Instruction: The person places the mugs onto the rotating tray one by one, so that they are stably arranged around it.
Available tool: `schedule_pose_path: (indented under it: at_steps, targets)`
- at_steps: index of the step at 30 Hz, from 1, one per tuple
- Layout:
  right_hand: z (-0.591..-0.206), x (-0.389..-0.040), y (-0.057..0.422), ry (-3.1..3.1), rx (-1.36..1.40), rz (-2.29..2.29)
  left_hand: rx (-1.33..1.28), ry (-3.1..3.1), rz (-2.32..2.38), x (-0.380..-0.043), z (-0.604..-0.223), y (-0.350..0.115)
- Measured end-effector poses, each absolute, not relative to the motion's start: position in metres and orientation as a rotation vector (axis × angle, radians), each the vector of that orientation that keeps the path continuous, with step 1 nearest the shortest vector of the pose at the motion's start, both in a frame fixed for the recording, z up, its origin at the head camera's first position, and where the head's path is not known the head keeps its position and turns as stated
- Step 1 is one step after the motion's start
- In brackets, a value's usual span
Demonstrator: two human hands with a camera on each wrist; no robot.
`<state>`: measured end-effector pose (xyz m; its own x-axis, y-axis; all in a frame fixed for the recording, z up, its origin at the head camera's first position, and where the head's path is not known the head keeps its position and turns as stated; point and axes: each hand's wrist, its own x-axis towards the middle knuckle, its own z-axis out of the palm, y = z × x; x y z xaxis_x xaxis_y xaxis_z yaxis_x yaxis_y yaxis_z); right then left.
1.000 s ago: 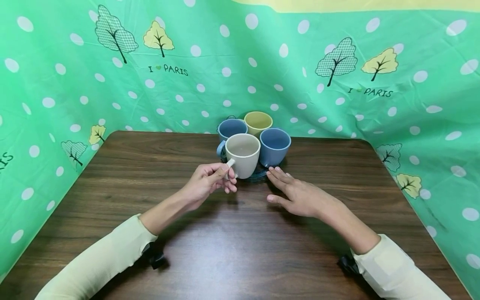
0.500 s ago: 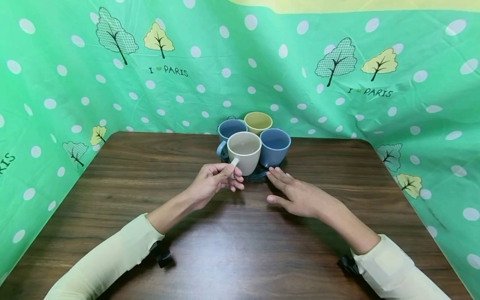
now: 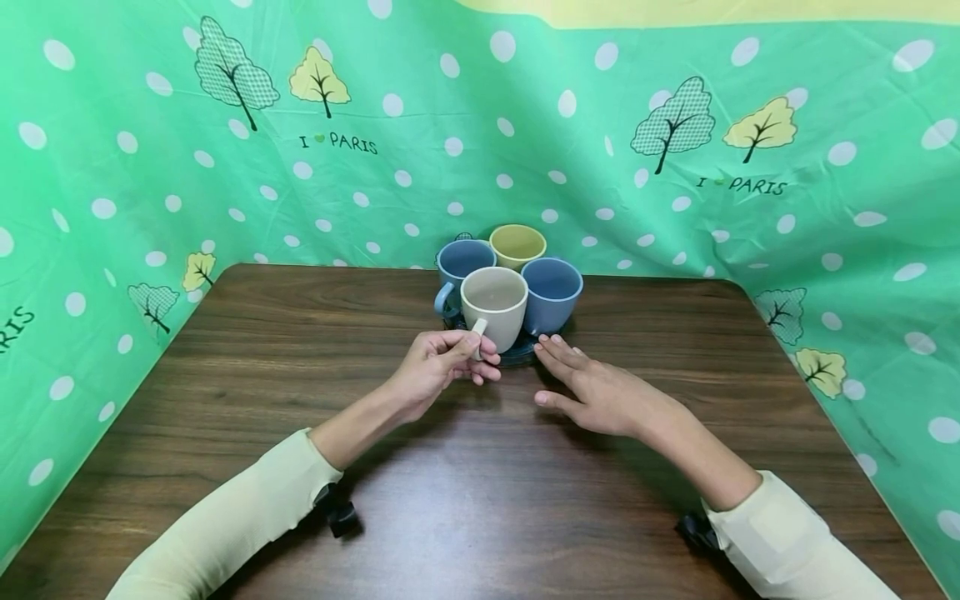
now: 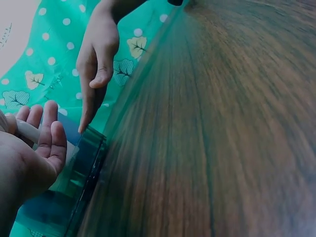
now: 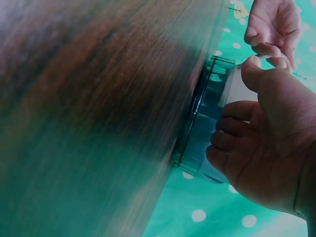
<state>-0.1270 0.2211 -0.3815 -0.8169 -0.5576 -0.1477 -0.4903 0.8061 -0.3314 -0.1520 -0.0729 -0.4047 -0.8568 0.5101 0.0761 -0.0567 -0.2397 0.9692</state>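
Note:
My left hand (image 3: pixel 442 367) pinches the handle of a cream mug (image 3: pixel 498 315), which stands upright at the front of a group of mugs. Under them shows a dark blue, see-through tray (image 3: pixel 520 356), clearer in the right wrist view as a ribbed glass-like rim (image 5: pixel 205 113). A blue mug (image 3: pixel 553 304) sits on the right side of the tray, another blue mug (image 3: pixel 456 260) on the left, and a yellow-green mug (image 3: pixel 517 243) behind. With fingers straight, my right hand (image 3: pixel 603 396) reaches the tray's front right edge, fingertips right below the right blue mug.
The brown wooden table (image 3: pixel 480 517) carries the mugs near its far edge. A green dotted cloth (image 3: pixel 420 125) with printed trees hangs behind and along both sides. Black straps with small dark devices (image 3: pixel 343 518) sit at both sleeves.
My left hand has moved a little to the right with the cream mug, bringing it in front of the gap between the blue mugs. My right hand stays in place.

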Motion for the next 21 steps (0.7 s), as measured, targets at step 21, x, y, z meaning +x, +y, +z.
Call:
schedule_pose_path:
  at_steps: [21]
  targets:
    - [-0.381, -0.125, 0.220, 2.769, -0.807, -0.398, 0.433, 1.703, 2.207, -0.144, -0.411, -0.043]
